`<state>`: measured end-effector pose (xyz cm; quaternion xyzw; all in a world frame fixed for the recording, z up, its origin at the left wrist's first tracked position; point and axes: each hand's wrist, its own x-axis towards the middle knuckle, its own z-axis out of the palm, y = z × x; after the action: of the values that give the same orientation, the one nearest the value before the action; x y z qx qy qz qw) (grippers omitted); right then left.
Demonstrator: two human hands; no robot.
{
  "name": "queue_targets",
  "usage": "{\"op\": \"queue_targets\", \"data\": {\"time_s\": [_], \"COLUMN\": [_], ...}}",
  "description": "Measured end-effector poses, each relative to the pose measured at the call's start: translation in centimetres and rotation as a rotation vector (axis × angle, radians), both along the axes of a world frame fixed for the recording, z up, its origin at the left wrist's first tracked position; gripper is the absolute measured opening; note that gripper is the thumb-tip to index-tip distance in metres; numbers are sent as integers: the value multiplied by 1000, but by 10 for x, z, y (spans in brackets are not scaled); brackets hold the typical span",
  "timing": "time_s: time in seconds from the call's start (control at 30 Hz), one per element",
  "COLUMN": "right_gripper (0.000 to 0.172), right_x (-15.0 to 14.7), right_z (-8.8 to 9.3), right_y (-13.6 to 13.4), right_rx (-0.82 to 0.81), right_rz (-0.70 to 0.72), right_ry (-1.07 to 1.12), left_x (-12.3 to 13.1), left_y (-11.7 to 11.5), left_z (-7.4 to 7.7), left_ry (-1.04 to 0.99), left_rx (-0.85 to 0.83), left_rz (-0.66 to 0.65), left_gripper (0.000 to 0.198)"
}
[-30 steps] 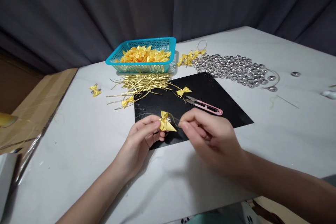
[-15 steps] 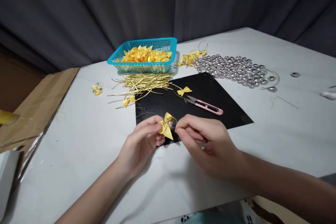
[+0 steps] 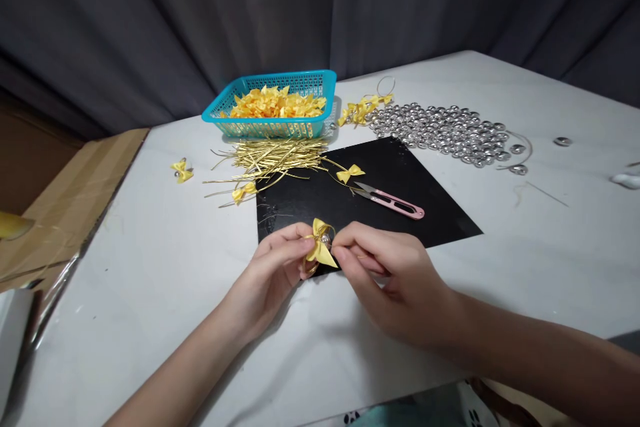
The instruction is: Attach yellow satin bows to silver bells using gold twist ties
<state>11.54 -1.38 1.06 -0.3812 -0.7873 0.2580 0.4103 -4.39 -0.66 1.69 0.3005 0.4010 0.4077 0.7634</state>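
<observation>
Between the thumb and fingers of my left hand (image 3: 280, 257) is a yellow ribbon bow (image 3: 320, 250), tilted with one pointed tail hanging down. A shiny silver bead (image 3: 325, 239) sits against the bow's right side, and a gold tie loops around it. Just right of the bead, my right hand (image 3: 387, 267) pinches a thin strand whose kind is too small to tell. Both hands are over the near edge of a black mat (image 3: 425, 193). Pink-handled thread snips (image 3: 393, 202) lie on the mat beyond my right hand.
Behind the mat, gold twist ties (image 3: 280, 155) lie heaped before a turquoise basket (image 3: 270, 125) of yellow bows. Silver beads (image 3: 440, 133) are spread at the back right. One beaded bow (image 3: 182, 171) lies at left. Cardboard (image 3: 65, 207) borders the table's left side.
The bow has turned a little and shifted slightly right and down in my left fingers. My right fingertips are still pinched beside the bead, barely moved.
</observation>
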Motion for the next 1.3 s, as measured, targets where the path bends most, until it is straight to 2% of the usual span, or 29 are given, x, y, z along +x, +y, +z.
{"op": "queue_targets", "data": {"time_s": [0.17,0.33,0.47,0.53,0.6,0.73,0.9,0.97,1.07,1.17,1.3], "right_gripper": [15,16,16,15,15,20,24,23,18,14,15], "right_x": [0,1,-1,-3,-4,-4,-1,-1,-2,-3,-2], "right_z": [2,4,1,0,1,7,9,9,9,7,1], "right_y": [0,0,2,5,8,12,15,15,15,13,10], "right_rx": [-56,-130,-379,-497,-596,-838,-1166,-1165,-1030,-879,-647], "right_rz": [1,6,-113,-186,-198,-131,60,97,78,-19,-171], "right_ry": [1,51,169,265,345,429,558,576,536,434,232], "left_x": [2,0,-1,0,2,3,4,4,5,5,6], "left_y": [1,1,1,1,1,0,-2,-3,-4,-4,-5], "left_z": [4,0,-3,-3,-3,-3,0,0,-2,-4,-6], "left_ry": [-18,68,100,122,142,116,7,-4,24,82,61], "left_rx": [-13,27,59,71,91,91,32,25,55,87,77], "left_rz": [18,40,95,93,73,78,43,32,30,55,80], "left_gripper": [11,9,10,9,7,7,10,10,12,13,13]}}
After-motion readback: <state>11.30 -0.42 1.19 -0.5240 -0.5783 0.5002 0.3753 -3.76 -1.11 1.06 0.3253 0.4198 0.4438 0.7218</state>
